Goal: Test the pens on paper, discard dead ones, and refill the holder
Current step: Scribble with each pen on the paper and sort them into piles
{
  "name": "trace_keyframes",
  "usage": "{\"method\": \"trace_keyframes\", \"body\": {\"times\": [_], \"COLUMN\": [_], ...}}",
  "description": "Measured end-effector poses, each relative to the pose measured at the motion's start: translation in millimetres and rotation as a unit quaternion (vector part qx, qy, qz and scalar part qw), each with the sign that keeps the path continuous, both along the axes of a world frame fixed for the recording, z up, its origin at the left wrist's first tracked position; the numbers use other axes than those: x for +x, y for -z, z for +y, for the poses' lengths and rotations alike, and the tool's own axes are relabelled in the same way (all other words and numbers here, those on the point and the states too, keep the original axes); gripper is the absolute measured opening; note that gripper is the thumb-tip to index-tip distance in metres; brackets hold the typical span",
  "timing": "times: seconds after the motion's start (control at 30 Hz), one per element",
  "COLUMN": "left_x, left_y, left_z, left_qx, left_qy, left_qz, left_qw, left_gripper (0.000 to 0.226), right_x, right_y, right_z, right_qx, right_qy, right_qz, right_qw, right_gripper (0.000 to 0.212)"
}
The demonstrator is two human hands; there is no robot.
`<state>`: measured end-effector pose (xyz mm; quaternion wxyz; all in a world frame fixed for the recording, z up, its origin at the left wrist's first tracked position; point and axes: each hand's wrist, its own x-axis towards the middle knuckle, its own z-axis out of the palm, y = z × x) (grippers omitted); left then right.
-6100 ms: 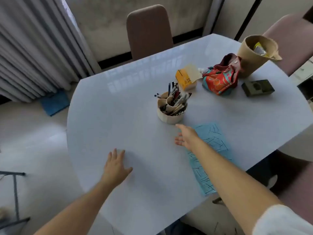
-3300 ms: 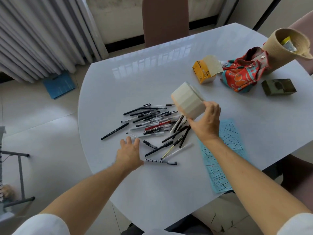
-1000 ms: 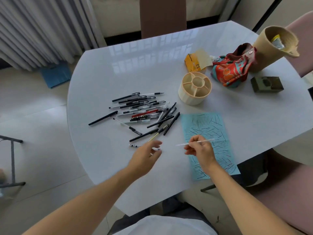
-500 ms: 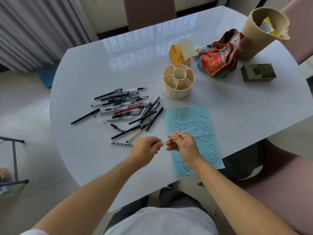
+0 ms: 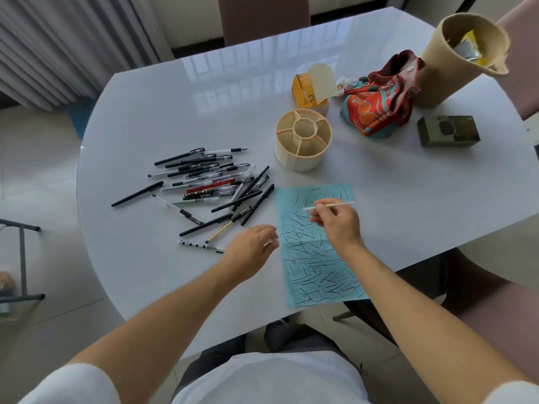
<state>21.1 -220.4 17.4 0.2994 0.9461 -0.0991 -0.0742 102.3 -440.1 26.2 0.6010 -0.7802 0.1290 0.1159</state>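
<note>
Right hand (image 5: 335,221) pinches a clear pen (image 5: 329,205) above the blue paper (image 5: 318,258); left hand (image 5: 250,247), blurred, fingers loosely curled beside it — the thin pen could slip from the fingertips

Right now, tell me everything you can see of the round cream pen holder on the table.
The round cream pen holder stands upright on the white table, beyond the blue scribbled paper and right of the loose pens. It looks like plastic, with a faceted outer wall, a central well and wedge compartments round it. All look empty. Neither hand touches it.
</note>
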Motion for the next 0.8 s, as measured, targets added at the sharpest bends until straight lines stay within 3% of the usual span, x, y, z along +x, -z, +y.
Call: {"method": "trace_keyframes", "body": {"times": [0.27,0.5,0.7,0.8], "left_x": [29,28,30,30], "left_y": [39,43,41,43], "left_z": [-17,-20,-19,-20], "left_qx": [0.071,0.077,0.085,0.082], "left_qy": [0.095,0.08,0.082,0.08], "left_qz": [0.051,0.078,0.091,0.087], "left_qw": [0.992,0.991,0.989,0.99], "left_gripper": [0.025,0.029,0.031,0.03], "right_x": [28,39,49,42], "right_y": [25,40,39,39], "right_z": [35,41,33,31], "right_qx": [-0.134,-0.2,-0.222,-0.231], "right_qy": [-0.057,-0.122,-0.058,-0.133], "right_qz": [-0.064,-0.104,-0.114,-0.119], "right_qw": [0.987,0.967,0.967,0.957], "right_gripper": [0.01,0.014,0.014,0.014]}}
